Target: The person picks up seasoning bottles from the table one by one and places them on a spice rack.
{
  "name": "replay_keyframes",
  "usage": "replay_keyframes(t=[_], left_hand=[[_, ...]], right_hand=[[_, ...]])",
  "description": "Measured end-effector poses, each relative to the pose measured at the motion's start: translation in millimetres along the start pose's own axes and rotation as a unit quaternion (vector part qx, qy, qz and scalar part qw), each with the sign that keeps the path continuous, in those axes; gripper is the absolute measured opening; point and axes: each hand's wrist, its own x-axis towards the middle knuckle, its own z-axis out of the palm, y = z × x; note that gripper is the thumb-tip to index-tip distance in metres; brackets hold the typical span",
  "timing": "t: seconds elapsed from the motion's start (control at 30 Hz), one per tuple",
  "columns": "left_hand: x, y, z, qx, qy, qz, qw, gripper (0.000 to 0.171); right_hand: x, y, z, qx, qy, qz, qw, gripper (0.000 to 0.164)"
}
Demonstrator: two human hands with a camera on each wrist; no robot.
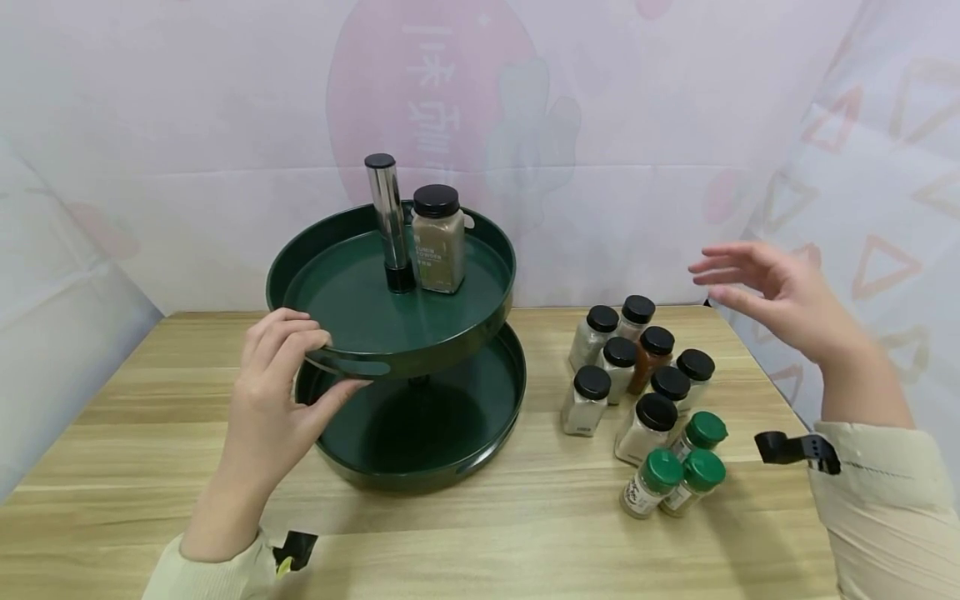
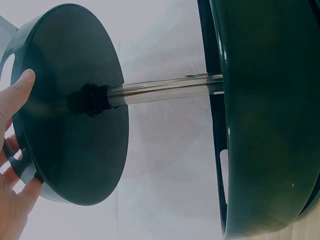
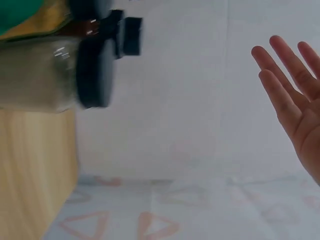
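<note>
A two-tier dark green turntable rack stands on the table, its upper tray (image 1: 352, 308) borne over the lower tray (image 1: 420, 475) by a metal post (image 2: 165, 90). My left hand (image 1: 273, 392) grips the upper tray's front left rim, fingers over the edge and thumb beneath, beside an oval handle slot. On that tray stand a cumin powder jar (image 1: 441, 250) with a black lid and a shiny metal tube (image 1: 387, 221) with black ends. My right hand (image 1: 780, 296) hovers in the air, holding nothing, its fingers extended to the left beyond the spice jars (image 1: 652, 358).
Several black-lidded jars are grouped on the wooden table (image 1: 540, 533) right of the rack. In front of them are three green-capped shakers (image 1: 648, 483). A printed white cloth (image 1: 637, 167) hangs behind the table and along its sides.
</note>
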Motion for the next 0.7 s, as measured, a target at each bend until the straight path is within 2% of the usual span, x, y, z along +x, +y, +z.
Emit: replay_keyframes(t=[0.13, 0.3, 0.47, 0.7], left_hand=[[-0.1, 0.5, -0.5, 0.001, -0.001, 0.0, 1.0, 0.06], [-0.5, 0.7, -0.7, 0.002, 0.0, -0.001, 1.0, 0.06], [-0.3, 0.0, -0.6, 0.001, 0.003, 0.002, 1.0, 0.06], [-1.1, -0.5, -0.1, 0.003, 0.0, 0.004, 1.0, 0.06]], right_hand=[[-20.7, 23.0, 6.0, 0.018, -0.004, 0.031, 0.999, 0.044], [-40.2, 48.3, 14.4, 0.053, -0.004, 0.045, 0.998, 0.041], [-56.4, 66.3, 22.3, 0.076, -0.015, 0.082, 0.994, 0.042], [-70.1, 95.8, 38.0, 0.146, -0.037, 0.093, 0.984, 0.046]])
